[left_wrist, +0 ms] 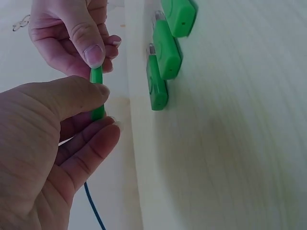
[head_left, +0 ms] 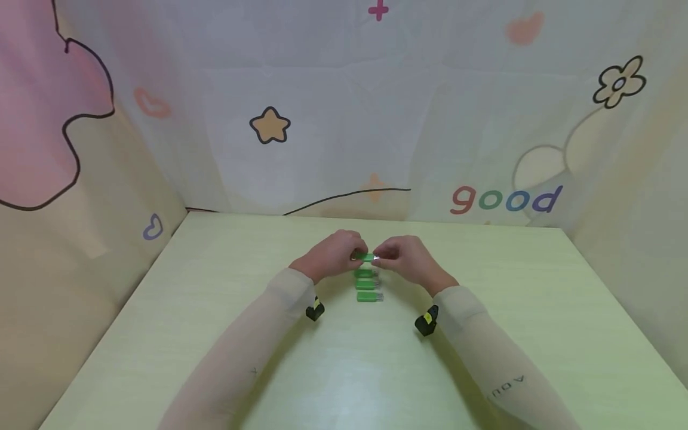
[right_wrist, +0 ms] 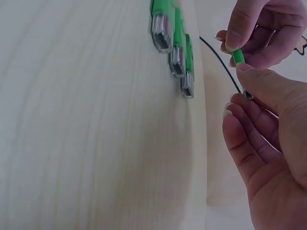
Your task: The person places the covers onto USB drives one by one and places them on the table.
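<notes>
Both hands hold one green USB flash drive [head_left: 366, 257] above the table. Its green end is pinched between the thumb and fingers of my left hand [head_left: 334, 254]. My right hand [head_left: 409, 258] grips the metal plug end, its thumb lying over the drive [right_wrist: 239, 56] in the right wrist view. Three more green flash drives lie in a column below the hands: a far one [head_left: 364, 273], a middle one [head_left: 366, 285] and a near one [head_left: 368, 297]. Their plugs point right, and something clear seems to surround the metal.
The pale wooden table [head_left: 344, 370] spreads out on all sides of the drives. Behind it hangs a printed cloth [head_left: 333, 89] with a star, hearts and the word "good". A dark wrist camera [head_left: 315, 309] sits at the left cuff, another camera [head_left: 427, 321] at the right.
</notes>
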`<state>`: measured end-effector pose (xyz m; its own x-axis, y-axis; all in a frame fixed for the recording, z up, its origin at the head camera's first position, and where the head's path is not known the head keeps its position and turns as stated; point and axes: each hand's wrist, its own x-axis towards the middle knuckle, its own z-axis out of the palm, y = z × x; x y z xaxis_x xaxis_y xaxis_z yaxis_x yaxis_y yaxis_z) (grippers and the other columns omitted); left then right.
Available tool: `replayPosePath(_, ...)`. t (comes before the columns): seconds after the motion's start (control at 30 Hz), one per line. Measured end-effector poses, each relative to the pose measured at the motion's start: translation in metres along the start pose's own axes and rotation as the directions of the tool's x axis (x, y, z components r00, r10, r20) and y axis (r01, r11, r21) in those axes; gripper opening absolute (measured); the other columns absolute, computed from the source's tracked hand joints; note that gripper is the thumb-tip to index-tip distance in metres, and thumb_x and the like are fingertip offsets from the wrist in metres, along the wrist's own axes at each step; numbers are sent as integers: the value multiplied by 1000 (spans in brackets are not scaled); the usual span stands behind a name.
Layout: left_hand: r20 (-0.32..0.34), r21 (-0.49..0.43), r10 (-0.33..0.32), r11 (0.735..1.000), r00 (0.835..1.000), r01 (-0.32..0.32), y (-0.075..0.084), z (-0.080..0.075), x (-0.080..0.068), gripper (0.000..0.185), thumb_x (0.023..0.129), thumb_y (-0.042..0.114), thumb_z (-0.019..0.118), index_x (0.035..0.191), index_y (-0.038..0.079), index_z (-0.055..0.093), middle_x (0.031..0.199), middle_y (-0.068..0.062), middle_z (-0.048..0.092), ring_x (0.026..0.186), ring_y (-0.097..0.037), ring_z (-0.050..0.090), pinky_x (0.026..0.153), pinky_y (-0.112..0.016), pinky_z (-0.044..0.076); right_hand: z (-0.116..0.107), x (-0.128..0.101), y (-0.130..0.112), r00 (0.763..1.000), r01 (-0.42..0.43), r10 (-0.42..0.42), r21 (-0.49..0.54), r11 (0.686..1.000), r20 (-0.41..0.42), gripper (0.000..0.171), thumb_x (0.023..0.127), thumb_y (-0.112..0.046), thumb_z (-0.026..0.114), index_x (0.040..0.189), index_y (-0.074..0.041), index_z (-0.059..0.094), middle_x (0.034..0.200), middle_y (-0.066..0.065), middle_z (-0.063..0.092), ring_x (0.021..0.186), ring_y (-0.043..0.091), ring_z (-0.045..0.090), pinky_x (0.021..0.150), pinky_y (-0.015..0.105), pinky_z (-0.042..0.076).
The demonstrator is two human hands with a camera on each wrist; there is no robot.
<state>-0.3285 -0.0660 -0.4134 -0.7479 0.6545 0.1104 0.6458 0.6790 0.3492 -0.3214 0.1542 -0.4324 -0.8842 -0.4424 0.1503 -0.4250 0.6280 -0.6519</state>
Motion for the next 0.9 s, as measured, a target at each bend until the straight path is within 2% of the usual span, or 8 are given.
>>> replayPosePath(0.2,42,-31,-36,999,998,37,-11,9,9,15,94,11,73,107,9,79,100,0,71,89,-15,60,84,-26,53,1,12,6,996,-46,51,-69,997,71,18,91,-24,79,107,-14,79,101,0,78,91,15,70,86,37,59)
replayPosePath(0.4,85,-56,-76,995,993,81,-19,14,18,10,93,10,73,101,11,79,95,3,70,88,-15,58,86,-28,52,2,22,11,988,-53,68,-115,992,137,17,93,-26,77,106,-15,79,102,0,78,93,15,69,90,39,57)
replayPosePath(0.53,106,-34,-78,996,991,82,-22,17,21,7,93,10,72,95,13,78,89,3,68,85,-14,57,83,-27,51,3,26,15,982,-56,76,-122,991,172,17,93,-26,77,105,-15,79,101,-1,77,91,15,66,88,37,55)
replayPosePath(0.7,118,4,-63,998,991,63,-23,20,26,6,93,10,71,92,13,76,85,4,67,82,-13,57,80,-26,49,4,29,18,979,-84,106,-130,988,172,17,91,-26,79,105,-16,79,101,0,74,88,18,62,81,32,51)
replayPosePath(0.9,127,28,-72,997,989,69,-21,20,27,5,93,10,73,90,13,76,83,4,67,80,-12,56,79,-25,49,5,30,18,972,-117,140,-124,985,191,18,91,-25,79,106,-15,78,103,1,74,91,19,63,87,34,53)
